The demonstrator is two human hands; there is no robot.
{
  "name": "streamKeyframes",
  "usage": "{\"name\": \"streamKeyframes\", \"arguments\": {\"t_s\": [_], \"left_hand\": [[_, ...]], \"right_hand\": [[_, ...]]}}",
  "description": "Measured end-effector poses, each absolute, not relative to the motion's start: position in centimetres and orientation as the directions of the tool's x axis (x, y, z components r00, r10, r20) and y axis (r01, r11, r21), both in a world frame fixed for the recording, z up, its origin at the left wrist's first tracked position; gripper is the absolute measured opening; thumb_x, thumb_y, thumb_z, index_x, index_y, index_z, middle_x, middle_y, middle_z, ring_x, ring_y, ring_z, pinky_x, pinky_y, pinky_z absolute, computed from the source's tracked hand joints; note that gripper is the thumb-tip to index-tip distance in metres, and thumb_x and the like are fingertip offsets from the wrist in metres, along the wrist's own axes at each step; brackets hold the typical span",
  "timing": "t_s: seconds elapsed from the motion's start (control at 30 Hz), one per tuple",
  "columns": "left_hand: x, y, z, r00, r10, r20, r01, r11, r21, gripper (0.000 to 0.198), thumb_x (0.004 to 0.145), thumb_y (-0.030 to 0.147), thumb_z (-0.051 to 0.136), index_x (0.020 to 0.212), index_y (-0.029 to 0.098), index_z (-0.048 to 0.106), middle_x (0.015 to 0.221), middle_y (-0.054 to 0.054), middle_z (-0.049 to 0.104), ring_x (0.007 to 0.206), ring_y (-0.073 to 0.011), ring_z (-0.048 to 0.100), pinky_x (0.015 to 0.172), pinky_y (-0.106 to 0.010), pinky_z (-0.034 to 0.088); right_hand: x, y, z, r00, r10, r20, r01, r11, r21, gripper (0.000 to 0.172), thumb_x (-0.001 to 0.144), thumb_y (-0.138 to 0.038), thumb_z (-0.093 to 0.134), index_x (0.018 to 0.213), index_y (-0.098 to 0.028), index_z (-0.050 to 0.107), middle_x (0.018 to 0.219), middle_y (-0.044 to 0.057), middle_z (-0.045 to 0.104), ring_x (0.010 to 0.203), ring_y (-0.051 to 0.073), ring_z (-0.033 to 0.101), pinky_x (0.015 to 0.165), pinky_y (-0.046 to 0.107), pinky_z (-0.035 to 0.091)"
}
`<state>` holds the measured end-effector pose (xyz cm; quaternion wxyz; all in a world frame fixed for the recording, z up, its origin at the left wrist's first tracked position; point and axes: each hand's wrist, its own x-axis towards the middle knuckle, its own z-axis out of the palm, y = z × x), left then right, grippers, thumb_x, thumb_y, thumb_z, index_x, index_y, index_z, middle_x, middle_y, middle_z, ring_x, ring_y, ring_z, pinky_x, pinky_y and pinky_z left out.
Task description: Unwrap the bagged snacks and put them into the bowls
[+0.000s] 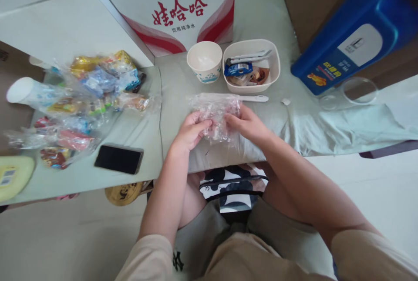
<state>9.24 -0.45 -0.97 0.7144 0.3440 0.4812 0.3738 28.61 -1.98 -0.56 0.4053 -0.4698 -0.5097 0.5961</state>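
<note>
Crumpled clear plastic wrap (218, 118) is held between my two hands above the cloth-covered table. My left hand (193, 129) pinches its left side, thumb on top. On its right side, my right hand (247, 122) grips it with the thumb bent inward. A white stick-like tool (256, 98) lies just beyond the plastic, partly hidden by it. Behind stand a white paper cup (204, 61) and a white tub (276, 70) with small packets and a blue item (238, 69) in it.
Wrapped snacks (98, 81) and a tipped paper cup (21, 91) lie at the left, near a black phone (118, 159). A white-and-red carton (176, 11) stands behind. At the right are a large blue bottle (346, 41) and a clear plastic cup (359, 91).
</note>
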Motion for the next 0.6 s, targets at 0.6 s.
{"name": "streamKeyframes", "arguments": {"t_s": [0.6], "left_hand": [[9.2,-1.3,-2.7,-0.343,0.908,0.241,0.132,-0.207,0.969,0.029,0.081,0.045,0.076,0.089,0.023,0.059,0.081,0.001,0.063,0.078,-0.0131,0.066,0.079,-0.027,0.054]], "right_hand": [[30.9,-3.2,-0.3,0.075,0.98,0.184,0.452,0.131,-0.883,0.035,0.074,-0.024,0.061,0.109,-0.021,0.06,0.094,0.008,0.068,0.088,0.025,0.063,0.08,0.039,0.05]]}}
